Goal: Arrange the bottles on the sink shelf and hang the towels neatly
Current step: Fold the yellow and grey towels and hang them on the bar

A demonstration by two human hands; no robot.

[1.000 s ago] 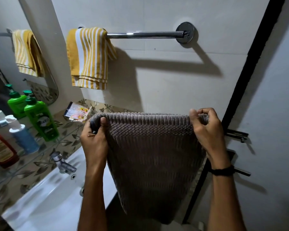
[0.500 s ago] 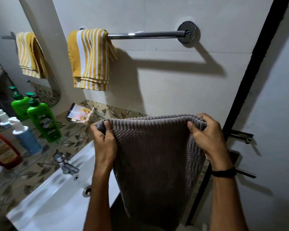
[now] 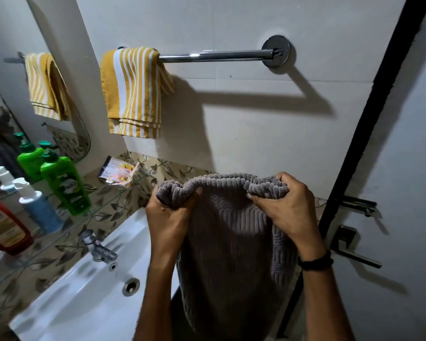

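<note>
**Two hands gather a grey towel beneath the rail**

Both hands are raised in front of the tiled wall, each clutching the top edge of a ribbed grey towel (image 3: 229, 254). The left hand (image 3: 169, 217) has its fingers curled tight round a bunched corner, thumb pressed over the fold. The right hand (image 3: 285, 210) grips the opposite corner the same way, fingers wrapped into the cloth; a dark wristband (image 3: 315, 262) sits on that wrist. Between the hands the top edge bows upward in a loose arch, and the rest of the towel hangs straight down, out of the bottom of the view.

Above, well clear of the grey towel, a chrome towel rail (image 3: 214, 56) runs across the wall. A yellow-and-white striped towel (image 3: 133, 92) is draped over its left end, folded and hanging; the right part of the rail is bare metal.

To the left, a glass shelf (image 3: 113, 193) carries a green bottle (image 3: 64, 183), a blue bottle (image 3: 38, 207) with a white pump just beside it, and a red bottle (image 3: 5, 225) nearest the camera, all upright. A small printed sachet (image 3: 118, 172) lies at the shelf's far end. A mirror (image 3: 10, 94) behind the shelf reflects the striped towel and the bottles. Below the shelf sits a white sink (image 3: 79, 299) with a metal tap (image 3: 97, 244). A door handle (image 3: 354, 249) shows at right.
</note>
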